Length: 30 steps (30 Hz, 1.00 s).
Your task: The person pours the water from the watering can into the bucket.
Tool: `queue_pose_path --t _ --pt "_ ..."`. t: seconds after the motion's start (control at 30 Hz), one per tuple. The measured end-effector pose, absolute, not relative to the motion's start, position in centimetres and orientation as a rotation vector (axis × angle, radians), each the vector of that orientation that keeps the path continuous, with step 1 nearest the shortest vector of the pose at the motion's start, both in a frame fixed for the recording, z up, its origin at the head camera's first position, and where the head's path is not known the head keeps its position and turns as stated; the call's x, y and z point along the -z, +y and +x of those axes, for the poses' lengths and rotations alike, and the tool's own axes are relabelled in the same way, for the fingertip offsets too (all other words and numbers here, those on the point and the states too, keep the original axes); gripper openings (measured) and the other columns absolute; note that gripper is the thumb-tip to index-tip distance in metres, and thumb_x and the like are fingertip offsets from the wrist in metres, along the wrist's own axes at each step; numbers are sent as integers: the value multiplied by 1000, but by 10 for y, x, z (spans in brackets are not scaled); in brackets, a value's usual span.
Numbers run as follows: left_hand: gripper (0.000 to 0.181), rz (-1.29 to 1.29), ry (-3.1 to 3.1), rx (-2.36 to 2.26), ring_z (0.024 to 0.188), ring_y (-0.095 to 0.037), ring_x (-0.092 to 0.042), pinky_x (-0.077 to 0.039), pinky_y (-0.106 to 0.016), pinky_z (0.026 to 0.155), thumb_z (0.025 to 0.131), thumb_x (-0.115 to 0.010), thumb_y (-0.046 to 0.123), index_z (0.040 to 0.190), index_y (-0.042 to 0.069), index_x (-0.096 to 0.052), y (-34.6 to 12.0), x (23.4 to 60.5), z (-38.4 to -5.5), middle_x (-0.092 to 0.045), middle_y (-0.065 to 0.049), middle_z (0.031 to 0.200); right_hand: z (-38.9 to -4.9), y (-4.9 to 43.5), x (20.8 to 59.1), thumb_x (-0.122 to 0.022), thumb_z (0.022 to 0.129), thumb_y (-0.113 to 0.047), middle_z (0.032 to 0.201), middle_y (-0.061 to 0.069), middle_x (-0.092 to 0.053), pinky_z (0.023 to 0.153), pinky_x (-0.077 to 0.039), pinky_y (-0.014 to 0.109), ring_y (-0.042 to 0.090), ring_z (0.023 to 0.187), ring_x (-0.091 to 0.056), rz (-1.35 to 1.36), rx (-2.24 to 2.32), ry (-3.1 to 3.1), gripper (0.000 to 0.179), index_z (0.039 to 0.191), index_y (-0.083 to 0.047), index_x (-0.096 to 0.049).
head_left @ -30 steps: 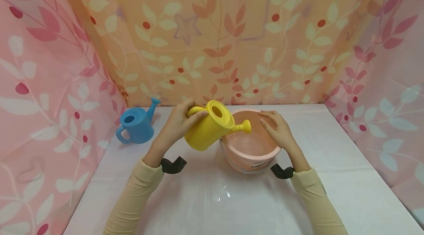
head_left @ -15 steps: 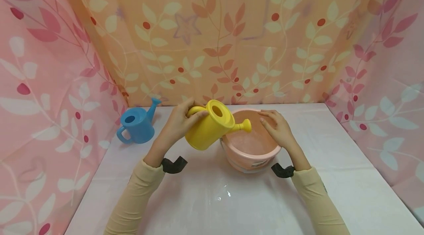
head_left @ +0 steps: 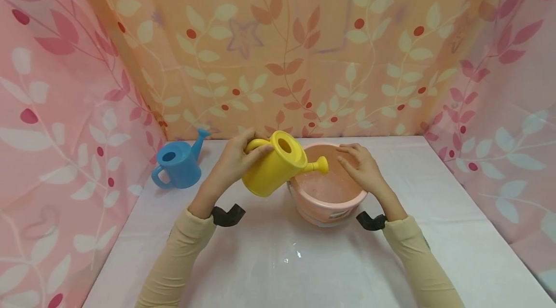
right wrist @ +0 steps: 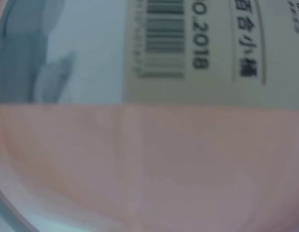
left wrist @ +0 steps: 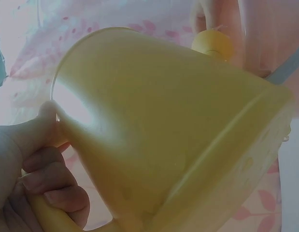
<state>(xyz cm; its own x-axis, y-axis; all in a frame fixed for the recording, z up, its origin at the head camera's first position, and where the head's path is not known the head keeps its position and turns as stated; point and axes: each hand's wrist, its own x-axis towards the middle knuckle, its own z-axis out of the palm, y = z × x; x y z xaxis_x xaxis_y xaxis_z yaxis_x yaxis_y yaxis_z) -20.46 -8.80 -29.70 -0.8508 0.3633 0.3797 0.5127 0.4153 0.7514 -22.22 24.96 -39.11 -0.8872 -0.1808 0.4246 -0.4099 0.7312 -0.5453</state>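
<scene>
My left hand (head_left: 236, 158) holds a yellow watering can (head_left: 275, 165) by its handle, fingers curled round it in the left wrist view. The can leans to the right, its rose (head_left: 322, 165) over the inside of a pink plastic bucket (head_left: 327, 206). Across the bucket's right rim lies my right hand (head_left: 364, 170), fingers fairly straight and the thumb side toward the inside. Its fingertips (left wrist: 206, 14) show beyond the rose in the left wrist view. In the right wrist view, the bucket wall (right wrist: 188, 164) and its barcode label (right wrist: 212, 53) fill the picture; the hand is unseen there.
A blue watering can (head_left: 179, 165) stands upright at the back left of the white-covered table (head_left: 278, 274). Small shiny wet spots (head_left: 298, 253) lie in front of the bucket. Patterned cloth (head_left: 286, 57) closes off the back and both sides.
</scene>
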Motion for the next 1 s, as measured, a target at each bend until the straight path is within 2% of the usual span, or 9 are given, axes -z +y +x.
queue_pose_path --t 0.13,0.33,0.6,0.8,1.0 --pt "26 -787 -2508 1394 74 -19 -50 -45 -31 65 84 -63 37 98 15 -57 -88 296 -204 -55 -3 82 -222 248 389 -56 92 -35 120 12 -55 93 -37 52 33 113 -47 493 -837 -2602 40 120 -7 -60" --pt "26 -797 -2503 1371 72 -18 -50 -44 -31 64 85 -63 38 97 16 -56 -88 296 -205 -54 -3 80 -226 249 383 -58 92 -30 110 11 -57 88 -40 50 31 105 -51 526 -777 -2621 35 118 -7 -61" --pt "25 -792 -2509 1377 72 -19 -49 -44 -31 63 85 -62 38 96 16 -56 -87 296 -205 -53 -4 79 -241 253 381 -60 91 -19 95 6 -63 78 -45 42 24 91 -57 564 -728 -2506 21 106 -7 -68" --pt "25 -802 -2505 1363 72 -19 -50 -44 -30 63 85 -62 38 96 16 -56 -87 295 -203 -53 -3 79 -252 258 384 -61 90 -18 93 4 -66 62 -50 33 18 81 -59 550 -722 -2437 18 103 -10 -70" --pt "24 -814 -2498 1375 73 -18 -50 -45 -31 65 85 -63 36 98 16 -56 -86 294 -202 -54 -3 80 -254 259 385 -61 89 -18 90 4 -67 61 -52 35 19 77 -61 570 -631 -2397 16 101 -10 -70"
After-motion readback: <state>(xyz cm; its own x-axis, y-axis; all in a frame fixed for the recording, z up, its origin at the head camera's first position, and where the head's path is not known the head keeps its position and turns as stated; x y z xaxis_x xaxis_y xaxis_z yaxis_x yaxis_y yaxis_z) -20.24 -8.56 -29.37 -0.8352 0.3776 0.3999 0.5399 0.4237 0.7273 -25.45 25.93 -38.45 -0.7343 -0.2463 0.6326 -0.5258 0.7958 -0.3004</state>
